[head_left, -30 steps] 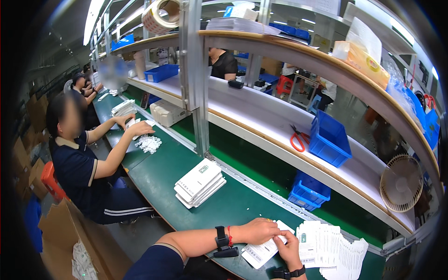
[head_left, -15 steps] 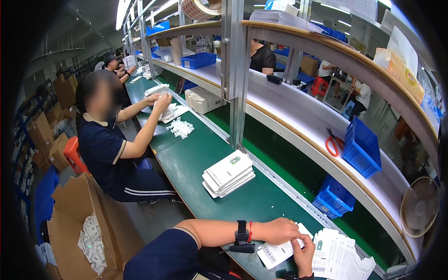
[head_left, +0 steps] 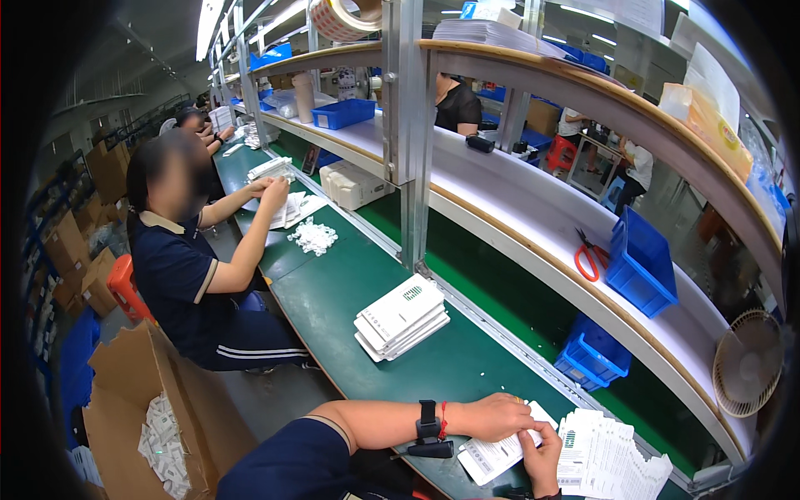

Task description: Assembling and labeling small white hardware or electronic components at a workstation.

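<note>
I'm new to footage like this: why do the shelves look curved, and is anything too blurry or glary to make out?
Head view: the fisheye lens bows the straight shelf edge and blackens the corners; ceiling strip lights glare white; a seated co-worker's face is blurred; the left hand and right hand on the white card stay sharp.

Left hand (head_left: 498, 415) now further over the white card (head_left: 497, 454); right hand (head_left: 542, 450) shifted lower

The green workbench (head_left: 333, 300) carries a booklet stack (head_left: 402, 317) and white cards (head_left: 612, 454).
</note>
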### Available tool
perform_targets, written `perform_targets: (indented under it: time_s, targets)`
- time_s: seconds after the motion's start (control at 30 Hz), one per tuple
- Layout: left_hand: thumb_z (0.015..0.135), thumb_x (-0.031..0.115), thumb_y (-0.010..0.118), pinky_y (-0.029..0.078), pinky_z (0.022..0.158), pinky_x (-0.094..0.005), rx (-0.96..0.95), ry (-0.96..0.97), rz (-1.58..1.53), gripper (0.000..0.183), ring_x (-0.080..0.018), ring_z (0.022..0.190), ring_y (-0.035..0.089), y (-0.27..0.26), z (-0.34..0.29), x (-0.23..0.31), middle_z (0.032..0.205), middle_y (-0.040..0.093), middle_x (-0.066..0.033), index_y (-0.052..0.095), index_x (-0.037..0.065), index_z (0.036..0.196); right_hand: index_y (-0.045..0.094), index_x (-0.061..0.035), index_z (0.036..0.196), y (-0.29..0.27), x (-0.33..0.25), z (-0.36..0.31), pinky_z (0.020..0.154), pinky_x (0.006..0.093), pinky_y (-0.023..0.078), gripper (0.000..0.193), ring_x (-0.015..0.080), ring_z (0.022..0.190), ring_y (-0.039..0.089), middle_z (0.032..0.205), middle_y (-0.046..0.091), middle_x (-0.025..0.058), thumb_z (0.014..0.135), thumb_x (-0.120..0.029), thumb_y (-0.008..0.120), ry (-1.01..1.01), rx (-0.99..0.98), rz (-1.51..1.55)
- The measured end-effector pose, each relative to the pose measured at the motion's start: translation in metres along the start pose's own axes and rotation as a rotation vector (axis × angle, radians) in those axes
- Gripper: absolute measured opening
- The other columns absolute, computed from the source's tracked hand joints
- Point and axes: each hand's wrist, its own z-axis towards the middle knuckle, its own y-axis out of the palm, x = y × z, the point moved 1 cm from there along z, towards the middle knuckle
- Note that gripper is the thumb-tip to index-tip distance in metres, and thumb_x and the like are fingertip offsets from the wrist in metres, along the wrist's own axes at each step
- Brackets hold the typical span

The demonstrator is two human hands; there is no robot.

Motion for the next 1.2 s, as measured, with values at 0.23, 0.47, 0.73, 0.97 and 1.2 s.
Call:
perform_targets:
  time_s: [0.23, 0.47, 0.73, 0.97, 1.2]
  targets:
    - [0.075, 0.003, 0.058, 0.047, 0.065, -0.0395, -0.008, -0.001, 0.015, 0.022, -0.0298, 0.073, 0.059, -0.007, 0.001, 0.004, 0.076, 0.057, -0.0096, 0.062, 0.005, 0.096, 0.063, 0.0008, 0.089, -0.001, 0.0, 0.001, 0.062, 0.0232, 0.046, 0.014, 0.0092, 0.071, 0.059, 0.077, 0.066, 0.0077, 0.078, -0.006, 0.068, -0.004, 0.022, -0.067]
    - [0.075, 0.005, 0.059, 0.049, 0.065, -0.0383, -0.009, 0.036, 0.042, 0.023, -0.0276, 0.074, 0.06, -0.004, 0.004, 0.0, 0.075, 0.058, -0.0095, 0.063, 0.005, 0.098, 0.065, -0.0007, 0.092, -0.001, 0.004, 0.003, 0.066, 0.0248, 0.048, 0.015, 0.012, 0.075, 0.062, 0.082, 0.067, 0.0084, 0.08, -0.01, 0.068, -0.027, -0.004, -0.084]
    - [0.077, 0.004, 0.06, 0.048, 0.065, -0.0397, -0.015, -0.018, -0.006, 0.01, -0.0304, 0.073, 0.059, -0.002, 0.001, -0.001, 0.077, 0.059, -0.0108, 0.061, 0.004, 0.087, 0.064, -0.0035, 0.092, -0.002, -0.002, 0.001, 0.064, 0.0247, 0.048, 0.016, 0.0124, 0.073, 0.063, 0.081, 0.067, 0.0076, 0.081, -0.014, 0.068, -0.033, -0.029, -0.098]
    - [0.077, 0.004, 0.059, 0.048, 0.065, -0.0395, 0.014, -0.028, -0.029, 0.008, -0.0312, 0.074, 0.059, 0.001, 0.005, -0.001, 0.08, 0.059, -0.0108, 0.059, 0.004, 0.084, 0.064, -0.0035, 0.092, -0.005, 0.001, 0.003, 0.069, 0.027, 0.049, 0.017, 0.0175, 0.076, 0.065, 0.083, 0.068, 0.0106, 0.08, -0.014, 0.069, -0.038, -0.02, -0.073]
    - [0.076, 0.002, 0.057, 0.048, 0.064, -0.039, 0.022, -0.104, -0.071, 0.009, -0.0312, 0.073, 0.058, 0.006, 0.007, 0.0, 0.082, 0.059, -0.01, 0.06, 0.005, 0.084, 0.064, -0.0021, 0.091, -0.006, -0.006, 0.005, 0.068, 0.0271, 0.048, 0.017, 0.0175, 0.076, 0.064, 0.081, 0.067, 0.0109, 0.08, -0.014, 0.069, -0.025, -0.013, -0.1]
